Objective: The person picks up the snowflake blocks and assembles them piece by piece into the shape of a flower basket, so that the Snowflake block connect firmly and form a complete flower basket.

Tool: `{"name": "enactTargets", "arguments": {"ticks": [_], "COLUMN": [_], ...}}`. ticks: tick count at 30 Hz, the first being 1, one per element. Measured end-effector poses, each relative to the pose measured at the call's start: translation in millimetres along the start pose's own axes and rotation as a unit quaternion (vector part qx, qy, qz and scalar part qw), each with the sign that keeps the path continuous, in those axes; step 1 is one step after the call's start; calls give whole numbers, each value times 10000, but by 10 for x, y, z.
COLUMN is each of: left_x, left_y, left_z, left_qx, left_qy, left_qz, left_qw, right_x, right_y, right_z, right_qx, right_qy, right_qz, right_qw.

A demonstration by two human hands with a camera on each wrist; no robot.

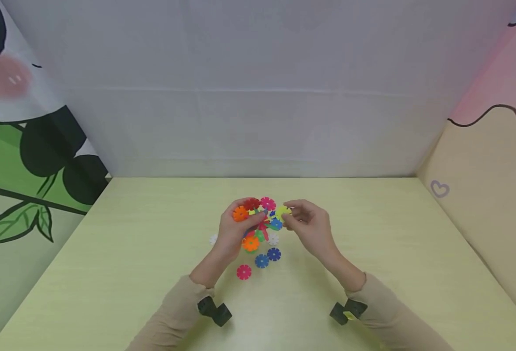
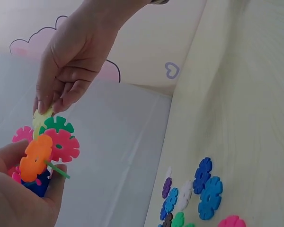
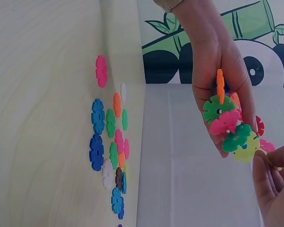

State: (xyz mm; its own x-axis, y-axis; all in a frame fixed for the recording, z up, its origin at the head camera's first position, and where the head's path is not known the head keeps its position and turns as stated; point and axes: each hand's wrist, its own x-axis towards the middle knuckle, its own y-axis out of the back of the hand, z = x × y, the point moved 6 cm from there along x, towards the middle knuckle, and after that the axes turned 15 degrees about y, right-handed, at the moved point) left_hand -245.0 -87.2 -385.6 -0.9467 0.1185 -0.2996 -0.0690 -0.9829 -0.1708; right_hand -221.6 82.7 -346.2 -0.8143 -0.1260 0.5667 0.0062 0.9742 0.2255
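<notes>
Head view: left hand (image 1: pixel 230 233) grips part-built multicoloured plastic-flower cluster (image 1: pixel 264 226); right hand (image 1: pixel 312 228) pinches yellow plastic flower (image 1: pixel 283 212), attachment unclear; loose coloured flowers (image 1: pixel 261 261) remain.

The disc cluster (image 2: pixel 41 150) sits between the left hand (image 1: pixel 230 233) and right hand (image 1: pixel 312 226); beneath, loose discs (image 1: pixel 261 261) lie on the table (image 1: pixel 109 292), the wall (image 1: pixel 258 126) behind.

Head view: the left hand (image 1: pixel 229 231) partly hides the cluster (image 1: pixel 263 226) and a white disc (image 1: pixel 213 239). Left wrist view: lower edge cuts off a pink disc (image 2: pixel 232 221). Right wrist view: right edge cuts off the right hand (image 3: pixel 276 195).
</notes>
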Motion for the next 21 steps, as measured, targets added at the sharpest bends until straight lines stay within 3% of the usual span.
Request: {"name": "enactTargets", "arguments": {"ticks": [5, 12, 17, 21], "left_x": [2, -13, -30, -61], "left_y": [-3, -29, -74, -123], "left_z": [46, 99, 117, 154], "left_qx": [387, 544, 902, 1189], "left_qy": [-393, -599, -783, -1054], "left_qz": [192, 295, 230, 140], "left_qw": [9983, 9963, 9926, 9872], "right_x": [19, 50, 64, 60], "right_y": [5, 14, 23, 37], "right_z": [24, 30, 24, -107], "right_qx": [-167, -187, -166, -163], "right_qy": [143, 252, 183, 314], "right_qz": [-65, -162, -114, 77], "right_qw": [9997, 9994, 9996, 9993]}}
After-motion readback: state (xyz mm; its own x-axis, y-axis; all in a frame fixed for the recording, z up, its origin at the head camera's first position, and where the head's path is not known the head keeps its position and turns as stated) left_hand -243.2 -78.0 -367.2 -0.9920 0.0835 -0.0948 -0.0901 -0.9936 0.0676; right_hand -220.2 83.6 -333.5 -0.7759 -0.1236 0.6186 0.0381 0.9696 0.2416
